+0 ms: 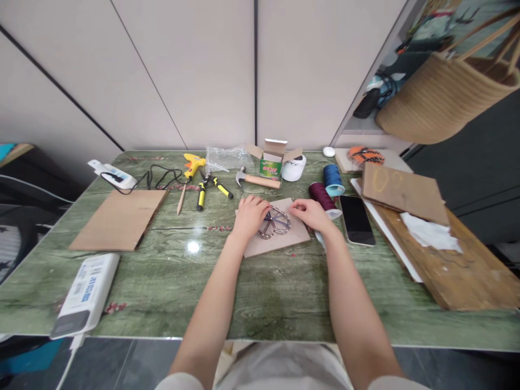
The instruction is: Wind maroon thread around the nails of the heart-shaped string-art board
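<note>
A pale board (276, 247) lies on the table in front of me, slightly turned. On it stands a ring of small nails (280, 230) with dark thread (273, 219) strung across the middle like spokes. My left hand (252, 214) rests over the board's left side, fingers curled down, their tips beside the nails and partly hidden. To the right, my right hand (312, 214) has thumb and forefinger pinched together just beside the nails; whatever is between them is too fine to make out. A maroon thread spool (320, 196) lies just beyond that hand.
Behind the board are a hammer (260, 180), an opened green box (271, 167), pliers (202, 196) and a yellow glue gun (192, 164). A phone (357, 220), a blue spool (333, 176) and stacked boards (467, 271) stand right; cardboard (117, 219) and a power bank (87, 290) left.
</note>
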Demonstrator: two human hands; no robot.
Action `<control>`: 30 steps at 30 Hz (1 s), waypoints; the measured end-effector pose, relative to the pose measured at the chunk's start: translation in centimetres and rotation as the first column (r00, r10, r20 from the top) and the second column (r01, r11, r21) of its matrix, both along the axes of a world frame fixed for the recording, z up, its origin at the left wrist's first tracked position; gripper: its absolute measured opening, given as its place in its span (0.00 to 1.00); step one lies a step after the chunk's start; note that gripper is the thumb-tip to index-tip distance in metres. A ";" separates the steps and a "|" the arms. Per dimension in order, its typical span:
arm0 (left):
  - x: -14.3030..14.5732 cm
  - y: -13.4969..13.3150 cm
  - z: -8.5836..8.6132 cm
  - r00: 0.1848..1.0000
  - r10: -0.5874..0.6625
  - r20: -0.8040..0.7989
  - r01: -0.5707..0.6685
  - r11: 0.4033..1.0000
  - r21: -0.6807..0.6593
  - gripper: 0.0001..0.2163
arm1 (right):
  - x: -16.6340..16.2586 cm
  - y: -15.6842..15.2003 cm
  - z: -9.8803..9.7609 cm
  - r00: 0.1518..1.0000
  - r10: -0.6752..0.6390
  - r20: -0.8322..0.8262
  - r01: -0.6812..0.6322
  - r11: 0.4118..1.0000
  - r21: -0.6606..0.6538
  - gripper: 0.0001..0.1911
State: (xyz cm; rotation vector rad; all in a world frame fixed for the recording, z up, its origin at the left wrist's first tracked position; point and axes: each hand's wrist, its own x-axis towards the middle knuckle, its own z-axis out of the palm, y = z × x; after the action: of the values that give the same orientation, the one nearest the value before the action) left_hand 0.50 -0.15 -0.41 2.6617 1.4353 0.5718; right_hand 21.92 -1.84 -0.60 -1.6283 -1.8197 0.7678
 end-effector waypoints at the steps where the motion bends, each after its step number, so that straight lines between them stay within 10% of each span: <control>1: 0.0 0.0 0.0 1.000 0.001 -0.003 -0.001 1.000 0.000 0.11 | 0.1 0.0 0.0 1.000 0.010 0.002 -0.010 1.000 -0.014 0.12; 19: -0.1 0.0 -0.3 1.000 -0.010 0.013 0.010 1.000 0.024 0.12 | 0.2 -0.2 -0.2 0.997 0.073 -0.013 -0.074 0.983 -0.167 0.15; 30: 2.3 -1.0 1.2 0.999 0.035 0.037 -0.034 0.999 -0.041 0.11 | 0.7 0.6 -1.4 0.978 -0.063 0.200 0.056 0.997 0.044 0.11</control>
State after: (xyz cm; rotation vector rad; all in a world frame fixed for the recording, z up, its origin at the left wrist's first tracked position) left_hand 2.76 -1.12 0.81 2.5867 1.4697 0.5859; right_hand 22.66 -1.20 -1.97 -1.7816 -1.9007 0.5557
